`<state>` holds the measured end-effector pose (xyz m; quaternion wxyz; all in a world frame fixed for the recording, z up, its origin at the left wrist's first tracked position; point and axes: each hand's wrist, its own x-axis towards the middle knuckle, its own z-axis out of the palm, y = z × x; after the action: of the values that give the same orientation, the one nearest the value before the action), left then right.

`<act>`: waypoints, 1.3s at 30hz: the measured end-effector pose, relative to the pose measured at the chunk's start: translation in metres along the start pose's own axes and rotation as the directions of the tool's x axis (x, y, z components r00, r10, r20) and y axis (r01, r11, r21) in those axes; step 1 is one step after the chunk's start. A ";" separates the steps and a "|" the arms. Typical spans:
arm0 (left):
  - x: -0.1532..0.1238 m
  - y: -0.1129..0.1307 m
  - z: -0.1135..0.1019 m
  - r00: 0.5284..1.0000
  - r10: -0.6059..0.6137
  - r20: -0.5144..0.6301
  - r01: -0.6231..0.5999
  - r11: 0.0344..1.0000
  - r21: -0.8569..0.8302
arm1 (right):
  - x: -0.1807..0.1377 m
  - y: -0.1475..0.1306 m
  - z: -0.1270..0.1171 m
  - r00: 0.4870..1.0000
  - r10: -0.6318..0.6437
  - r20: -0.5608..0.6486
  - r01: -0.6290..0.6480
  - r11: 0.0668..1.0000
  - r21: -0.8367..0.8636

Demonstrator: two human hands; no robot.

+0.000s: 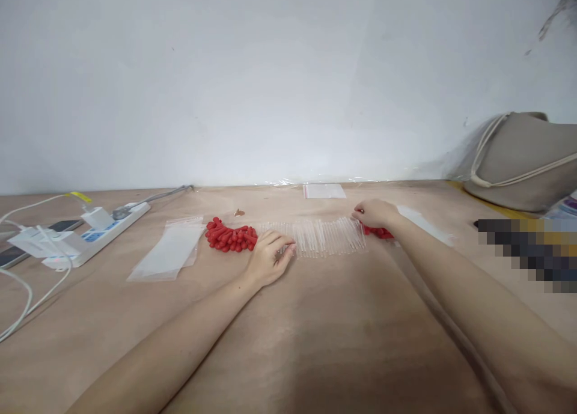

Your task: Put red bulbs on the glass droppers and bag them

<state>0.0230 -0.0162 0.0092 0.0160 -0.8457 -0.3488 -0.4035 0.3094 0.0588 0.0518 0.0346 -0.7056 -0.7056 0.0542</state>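
Note:
A row of thin clear tubes (327,237) lies side by side in the middle of the table. My left hand (269,259) rests over the row's left end, with its fingers curled and the thumb close to the fingertips; whatever they hold is too small to make out. Touching that hand on its left is a heap of red rubber bulbs (231,236). My right hand (374,212) is closed at the row's right end, fingertips pinched together over something I cannot make out. More red bulbs (384,233) show beneath it, partly hidden by the hand and wrist.
Clear plastic bags (166,252) lie at left, another bag (324,191) near the wall, and one (426,225) behind my right forearm. A power strip (108,234) with chargers and cables stands far left. A grey bag (523,161) sits at back right.

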 end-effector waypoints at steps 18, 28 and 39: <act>0.000 0.003 0.004 0.999 -0.002 0.042 0.002 1.000 0.002 | 0.039 -0.004 0.001 0.890 0.332 0.313 -0.356 0.934 0.023; 0.000 0.003 0.005 0.999 0.006 0.050 -0.006 1.000 -0.006 | 0.029 -0.010 -0.003 0.868 0.427 0.255 -0.471 0.870 0.146; 0.000 0.002 0.005 0.999 -0.008 0.035 0.008 1.000 -0.014 | 0.011 -0.020 -0.039 0.863 0.391 -0.320 -0.263 0.889 0.376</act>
<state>0.0277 -0.0158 0.0064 0.0026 -0.8513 -0.3495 -0.3913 0.2946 0.0705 0.0923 0.2771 -0.7977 -0.5346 0.0324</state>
